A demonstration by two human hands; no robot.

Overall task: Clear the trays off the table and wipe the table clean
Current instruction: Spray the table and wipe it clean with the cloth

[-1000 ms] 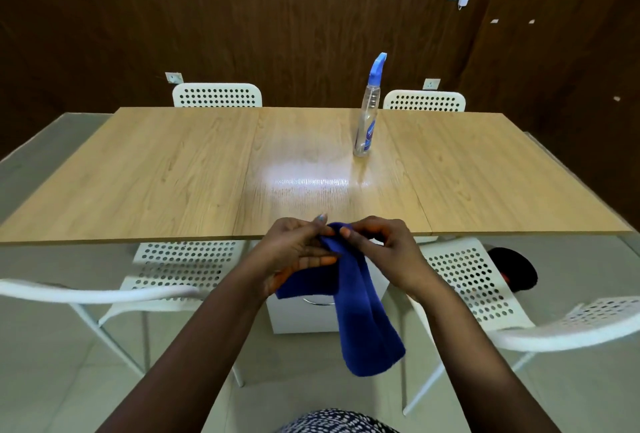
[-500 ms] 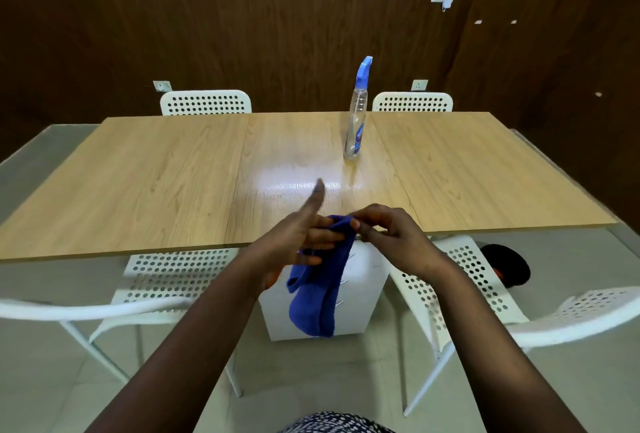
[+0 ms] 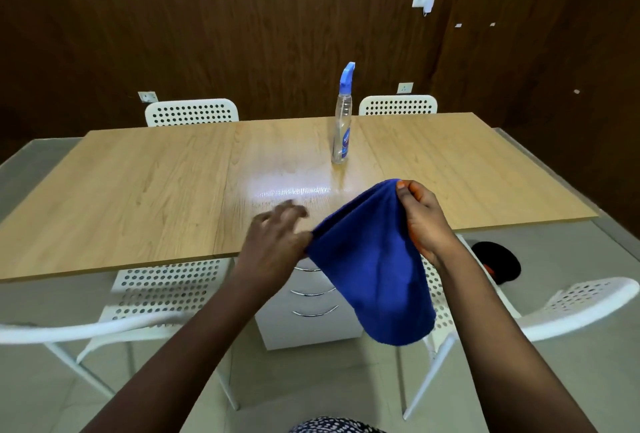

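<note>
I have the blue cloth [image 3: 374, 269] spread over the near edge of the table [image 3: 145, 190], my right hand [image 3: 424, 217] pinching its top corner and my left hand [image 3: 273, 242] at its left edge (too blurred to say whether those fingers are closed on it). No trays show on the table; the spray bottle [image 3: 342, 127] stands upright toward the far edge. I'd flatten the cloth into a broad pad and wipe in overlapping strokes, steering round the bottle
</note>
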